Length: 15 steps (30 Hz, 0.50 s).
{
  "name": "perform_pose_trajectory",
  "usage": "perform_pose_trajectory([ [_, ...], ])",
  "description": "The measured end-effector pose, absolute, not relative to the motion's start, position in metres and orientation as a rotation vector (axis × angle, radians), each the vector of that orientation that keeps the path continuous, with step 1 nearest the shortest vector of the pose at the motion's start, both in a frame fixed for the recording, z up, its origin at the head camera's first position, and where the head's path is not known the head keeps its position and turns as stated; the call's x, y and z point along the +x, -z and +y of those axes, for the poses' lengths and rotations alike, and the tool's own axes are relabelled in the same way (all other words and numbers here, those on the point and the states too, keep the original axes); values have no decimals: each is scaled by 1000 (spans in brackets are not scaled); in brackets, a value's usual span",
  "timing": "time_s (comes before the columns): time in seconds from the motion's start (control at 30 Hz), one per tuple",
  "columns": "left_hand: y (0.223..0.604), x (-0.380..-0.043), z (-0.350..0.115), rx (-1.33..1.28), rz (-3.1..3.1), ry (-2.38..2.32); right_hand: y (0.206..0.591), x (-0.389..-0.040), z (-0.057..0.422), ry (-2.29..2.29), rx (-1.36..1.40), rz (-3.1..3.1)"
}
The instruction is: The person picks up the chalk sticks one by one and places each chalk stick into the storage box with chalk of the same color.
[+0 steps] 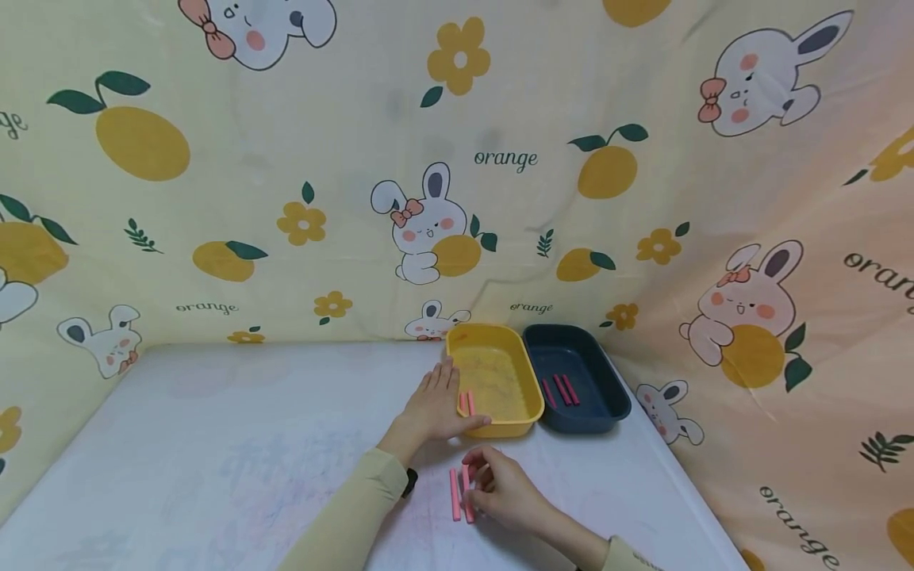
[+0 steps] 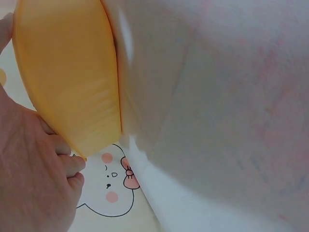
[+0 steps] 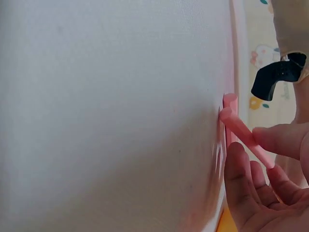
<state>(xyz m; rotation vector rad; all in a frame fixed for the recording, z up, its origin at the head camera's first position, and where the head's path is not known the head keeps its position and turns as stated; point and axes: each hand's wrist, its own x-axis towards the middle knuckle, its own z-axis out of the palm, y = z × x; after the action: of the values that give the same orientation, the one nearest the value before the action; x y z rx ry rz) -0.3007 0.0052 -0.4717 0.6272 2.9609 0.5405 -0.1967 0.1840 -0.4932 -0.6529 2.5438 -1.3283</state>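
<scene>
resting straight-fingered, the left hand (image 1: 434, 406) partly covers a yellow tray (image 1: 500, 373). a pink stick (image 1: 455, 496) lies on the table (image 1: 286, 428) beside its tilted, cylindrical twin (image 3: 247, 138), pinched by the right hand (image 1: 512, 493); rightward, a navy tray (image 1: 578, 353) holds three deeper-pink sticks (image 1: 560, 390).

In the head view the left forearm (image 1: 350, 507), in a pale sleeve (image 1: 389, 469), slants up from the bottom edge toward the centre. The left grip (image 1: 434, 406) is spread, fingers (image 1: 443, 377) extended upward and thumb (image 1: 477, 422) reaching right; its back fills the lower left of the left wrist view. The right forearm (image 1: 571, 541) enters at the lower right, angled up and left. The right grip (image 1: 508, 488) turns leftward, fingers curled, and in the right wrist view thumb and fingers pinch at the lower right.
</scene>
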Motion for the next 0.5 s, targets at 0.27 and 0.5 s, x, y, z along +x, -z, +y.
perform_pose_trajectory([
  [0.27,472,-301,6,619,2965,-541,492,-192,183,1416,-566,2508],
  [0.5,471,-301,6,608,2951,-540,495,-189,184,1493,-547,2485],
])
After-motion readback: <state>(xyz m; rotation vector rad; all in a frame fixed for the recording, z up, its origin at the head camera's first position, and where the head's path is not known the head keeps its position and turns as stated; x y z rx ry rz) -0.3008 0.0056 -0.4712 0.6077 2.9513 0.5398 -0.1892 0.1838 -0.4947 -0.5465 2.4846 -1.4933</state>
